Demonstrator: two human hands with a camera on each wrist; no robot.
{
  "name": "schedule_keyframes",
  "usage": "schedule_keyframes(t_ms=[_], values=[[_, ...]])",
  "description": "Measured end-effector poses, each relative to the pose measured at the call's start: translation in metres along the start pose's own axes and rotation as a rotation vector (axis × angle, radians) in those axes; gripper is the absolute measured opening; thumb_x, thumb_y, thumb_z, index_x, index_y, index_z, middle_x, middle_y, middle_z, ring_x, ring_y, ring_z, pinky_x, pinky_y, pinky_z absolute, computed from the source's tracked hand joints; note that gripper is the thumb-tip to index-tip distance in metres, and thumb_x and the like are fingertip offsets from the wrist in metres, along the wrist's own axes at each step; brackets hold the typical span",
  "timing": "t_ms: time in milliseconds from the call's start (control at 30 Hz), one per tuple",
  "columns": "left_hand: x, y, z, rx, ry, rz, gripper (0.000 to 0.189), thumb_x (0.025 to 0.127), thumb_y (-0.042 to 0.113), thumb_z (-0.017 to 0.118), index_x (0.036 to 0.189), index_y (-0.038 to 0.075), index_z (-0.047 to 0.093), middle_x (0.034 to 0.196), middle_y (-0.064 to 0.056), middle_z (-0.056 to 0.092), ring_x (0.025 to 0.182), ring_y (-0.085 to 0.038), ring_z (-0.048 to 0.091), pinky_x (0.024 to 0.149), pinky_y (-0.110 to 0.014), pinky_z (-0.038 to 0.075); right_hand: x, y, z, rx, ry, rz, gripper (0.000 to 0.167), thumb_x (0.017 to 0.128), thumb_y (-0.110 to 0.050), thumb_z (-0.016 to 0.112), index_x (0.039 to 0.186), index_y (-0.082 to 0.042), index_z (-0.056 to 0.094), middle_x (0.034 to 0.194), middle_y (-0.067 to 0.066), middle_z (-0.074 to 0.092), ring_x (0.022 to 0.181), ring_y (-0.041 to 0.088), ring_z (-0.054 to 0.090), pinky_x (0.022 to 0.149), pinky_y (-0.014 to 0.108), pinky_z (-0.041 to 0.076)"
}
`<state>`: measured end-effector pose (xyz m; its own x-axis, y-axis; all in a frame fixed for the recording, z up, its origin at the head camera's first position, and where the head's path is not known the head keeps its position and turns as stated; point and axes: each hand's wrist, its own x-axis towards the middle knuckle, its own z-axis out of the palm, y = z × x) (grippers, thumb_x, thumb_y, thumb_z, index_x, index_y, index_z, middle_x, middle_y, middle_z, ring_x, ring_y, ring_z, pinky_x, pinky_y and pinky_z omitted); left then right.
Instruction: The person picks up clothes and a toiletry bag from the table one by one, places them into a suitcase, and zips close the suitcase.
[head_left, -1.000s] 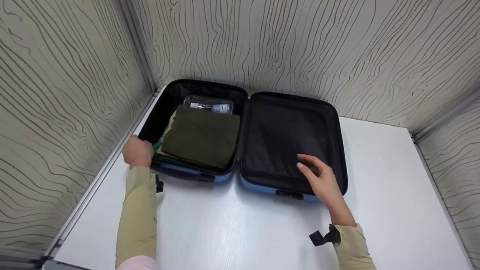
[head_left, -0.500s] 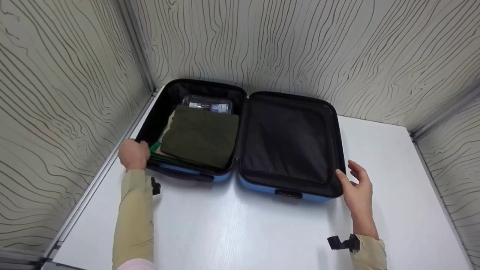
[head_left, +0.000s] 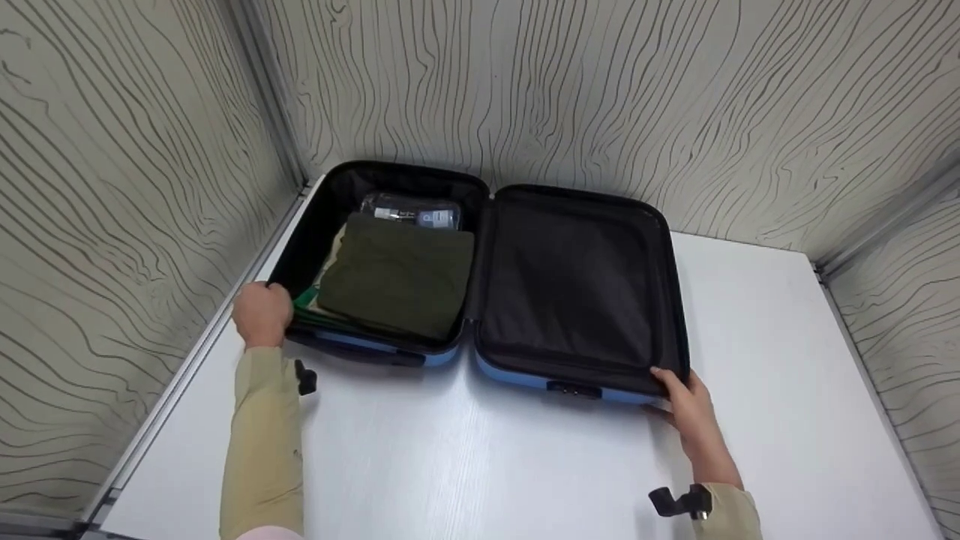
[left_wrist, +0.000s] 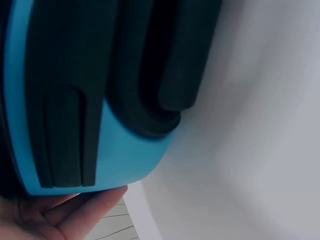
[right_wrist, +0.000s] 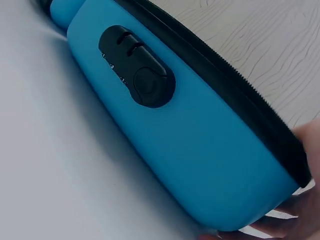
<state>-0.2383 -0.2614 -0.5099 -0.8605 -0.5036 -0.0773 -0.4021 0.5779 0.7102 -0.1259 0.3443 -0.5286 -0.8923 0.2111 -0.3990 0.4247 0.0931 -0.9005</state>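
A blue suitcase with black lining point(head_left: 577, 285) lies spread open on the table. My left hand point(head_left: 261, 311) grips the front left corner of the packed half; in the left wrist view its fingers point(left_wrist: 95, 212) reach under the blue shell. At the opposite front corner, my right hand point(head_left: 697, 424) holds the other half, thumb on the rim and fingers curling beneath the shell. Folded dark green cloth point(head_left: 397, 274) tops other fabric in the left half, with a clear pouch of small items point(head_left: 416, 214) behind it. The right half shows only its black lining.
A white table point(head_left: 465, 465) carries the suitcase, whose back edge is close to a wood-grain patterned wall point(head_left: 525, 90). Another panel point(head_left: 127, 225) stands at the left. On the front sides are a carry handle point(left_wrist: 185, 55) and a combination lock point(right_wrist: 137, 67).
My right hand has moved from above the right half, out past its side, and onto its front right corner. My left hand keeps its hold on the left corner.
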Motion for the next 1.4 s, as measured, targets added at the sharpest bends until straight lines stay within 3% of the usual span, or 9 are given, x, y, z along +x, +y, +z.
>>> schedule_keyframes(t_ms=[133,267,500,633,833,967,1067,1200,1400], values=[[-0.001,0.0,-0.003,0.018,0.013,0.03,0.046,0.101,0.013,0.032,0.111,-0.016,0.066,0.106,-0.037,0.065,0.082,-0.042,0.062,0.07,-0.054,0.052,0.0,0.001,-0.002,0.089,-0.019,0.013,0.063,0.107,-0.019,0.039,0.16,0.004,0.013,0.158,0.03,0.018,0.132,0.034,0.042,0.105,0.044,0.045],[-0.002,0.001,-0.003,0.045,-0.006,0.061,0.046,0.099,0.01,0.031,0.111,-0.017,0.066,0.101,-0.037,0.065,0.083,-0.047,0.064,0.073,-0.055,0.052,0.0,0.0,-0.008,0.114,0.013,-0.011,0.056,0.104,-0.014,0.035,0.155,0.008,0.023,0.149,0.026,0.024,0.112,0.026,0.057,0.098,0.04,0.051],[-0.007,0.002,-0.005,0.053,-0.075,0.12,0.046,0.098,0.009,0.031,0.112,-0.017,0.066,0.109,-0.036,0.065,0.09,-0.046,0.062,0.083,-0.056,0.05,0.002,0.001,-0.017,0.195,-0.003,0.009,0.04,0.105,-0.018,0.035,0.136,0.006,0.036,0.13,0.017,0.034,0.098,0.017,0.057,0.094,0.034,0.052],[-0.01,0.004,-0.005,0.051,-0.125,0.145,0.048,0.099,0.011,0.032,0.122,-0.015,0.065,0.114,-0.035,0.065,0.093,-0.045,0.063,0.084,-0.054,0.05,0.003,0.003,-0.022,0.32,-0.037,0.029,0.034,0.105,-0.023,0.033,0.133,-0.002,0.034,0.123,0.008,0.036,0.104,0.017,0.052,0.094,0.032,0.048],[-0.016,0.01,0.003,-0.003,-0.226,0.143,0.049,0.099,0.015,0.034,0.13,-0.01,0.063,0.11,-0.029,0.068,0.079,-0.033,0.066,0.067,-0.04,0.052,0.004,0.001,-0.031,0.568,-0.102,-0.03,0.054,0.107,-0.031,0.027,0.156,-0.018,0.009,0.141,0.0,0.02,0.132,0.025,0.027,0.111,0.05,0.031],[-0.021,0.015,0.014,-0.035,-0.275,0.139,0.049,0.1,0.018,0.035,0.131,-0.007,0.064,0.112,-0.027,0.068,0.078,-0.027,0.064,0.063,-0.033,0.051,0.004,0.003,-0.035,0.65,-0.121,-0.065,0.058,0.106,-0.03,0.027,0.156,-0.024,-0.001,0.142,-0.003,0.014,0.135,0.018,0.021,0.116,0.044,0.023],[-0.025,0.021,0.021,-0.048,-0.33,0.132,0.05,0.102,0.02,0.035,0.134,-0.008,0.061,0.114,-0.026,0.066,0.083,-0.028,0.064,0.068,-0.034,0.053,0.003,0.004,-0.041,0.711,-0.104,-0.049,0.057,0.106,-0.031,0.031,0.153,-0.03,0.0,0.143,-0.004,0.012,0.135,0.017,0.02,0.116,0.042,0.022],[-0.028,0.027,0.027,-0.051,-0.392,0.142,0.05,0.102,0.02,0.034,0.135,-0.009,0.058,0.114,-0.027,0.065,0.087,-0.03,0.064,0.073,-0.037,0.054,0.002,0.004,-0.048,0.814,-0.081,-0.029,0.059,0.105,-0.032,0.035,0.153,-0.036,0.0,0.144,-0.005,0.01,0.136,0.019,0.018,0.116,0.048,0.023],[-0.033,0.031,0.037,-0.057,-0.405,0.166,0.047,0.102,0.02,0.035,0.129,-0.008,0.062,0.105,-0.022,0.067,0.083,-0.028,0.063,0.072,-0.037,0.053,-0.002,-0.004,-0.059,0.863,-0.012,-0.063,0.061,0.105,-0.029,0.039,0.155,-0.037,0.005,0.142,-0.005,0.011,0.135,0.019,0.021,0.105,0.044,0.038]])
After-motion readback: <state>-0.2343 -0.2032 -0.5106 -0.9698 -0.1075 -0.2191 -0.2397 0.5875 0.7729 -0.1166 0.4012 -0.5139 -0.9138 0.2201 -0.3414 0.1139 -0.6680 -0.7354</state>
